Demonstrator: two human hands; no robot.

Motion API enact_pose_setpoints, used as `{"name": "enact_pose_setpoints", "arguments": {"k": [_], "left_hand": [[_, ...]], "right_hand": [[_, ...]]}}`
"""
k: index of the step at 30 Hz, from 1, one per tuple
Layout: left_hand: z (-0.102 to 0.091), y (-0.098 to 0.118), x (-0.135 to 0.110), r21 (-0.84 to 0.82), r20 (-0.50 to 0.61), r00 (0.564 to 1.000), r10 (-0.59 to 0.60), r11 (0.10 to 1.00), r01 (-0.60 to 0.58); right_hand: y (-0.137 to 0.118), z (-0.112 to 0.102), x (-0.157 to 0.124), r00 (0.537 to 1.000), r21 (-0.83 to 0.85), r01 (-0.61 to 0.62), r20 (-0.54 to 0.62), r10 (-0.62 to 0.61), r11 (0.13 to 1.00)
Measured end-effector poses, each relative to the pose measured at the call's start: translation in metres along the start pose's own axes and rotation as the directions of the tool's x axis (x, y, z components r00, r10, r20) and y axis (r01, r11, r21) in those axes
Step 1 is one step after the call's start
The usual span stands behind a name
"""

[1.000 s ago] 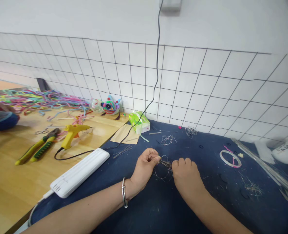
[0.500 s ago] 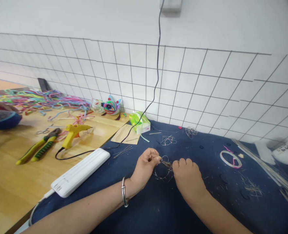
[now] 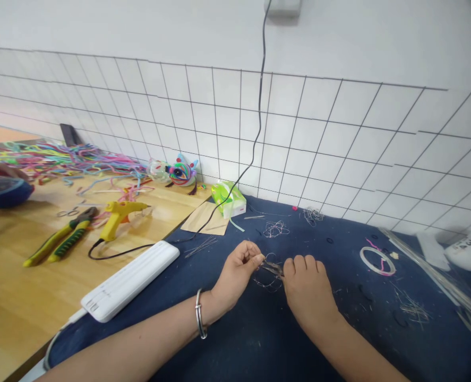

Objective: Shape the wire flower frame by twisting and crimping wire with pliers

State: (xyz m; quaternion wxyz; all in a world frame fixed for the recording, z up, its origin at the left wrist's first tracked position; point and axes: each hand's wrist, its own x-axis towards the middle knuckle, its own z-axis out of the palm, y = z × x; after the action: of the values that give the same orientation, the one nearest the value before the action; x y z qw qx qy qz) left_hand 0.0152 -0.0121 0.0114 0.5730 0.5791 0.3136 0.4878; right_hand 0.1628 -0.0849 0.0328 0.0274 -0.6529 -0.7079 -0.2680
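Over the dark blue cloth (image 3: pixel 255 339), my left hand (image 3: pixel 241 270) pinches a thin wire (image 3: pixel 270 257) between thumb and fingertips. Loops of that wire hang below the fingers. My right hand (image 3: pixel 309 286) is wrapped round small pliers (image 3: pixel 274 268), whose handles are hidden in the palm. The jaws of the pliers point left and meet the wire close to my left fingertips. Whether they grip the wire or lie against it is too small to tell.
A power strip (image 3: pixel 131 281), a yellow glue gun (image 3: pixel 118 220) and large yellow-green pliers (image 3: pixel 63 236) lie left. Behind are tangled wire (image 3: pixel 275 229) and a tissue pack (image 3: pixel 228 197). A white ring (image 3: pixel 377 261) and a mug (image 3: pixel 468 254) stand right. Another person's hand holds a blue object (image 3: pixel 8 193).
The small pliers have turned slightly and lie a little flatter between my hands. My right hand has shifted slightly; my left hand keeps its pinch.
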Motion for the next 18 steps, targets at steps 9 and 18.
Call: {"name": "enact_pose_setpoints", "arguments": {"k": [9,18], "left_hand": [[-0.0001,-0.0006,-0.0008,-0.062,0.041,0.999,-0.017,0.998,0.019],[-0.0003,-0.0012,-0.0008,-0.085,0.025,0.999,-0.026,0.996,0.028]], "right_hand": [[0.0005,-0.0002,-0.0015,0.999,-0.021,0.004,0.041,-0.003,1.0],[0.0017,0.0062,-0.0032,1.0,0.034,-0.002,0.025,0.001,0.999]]}}
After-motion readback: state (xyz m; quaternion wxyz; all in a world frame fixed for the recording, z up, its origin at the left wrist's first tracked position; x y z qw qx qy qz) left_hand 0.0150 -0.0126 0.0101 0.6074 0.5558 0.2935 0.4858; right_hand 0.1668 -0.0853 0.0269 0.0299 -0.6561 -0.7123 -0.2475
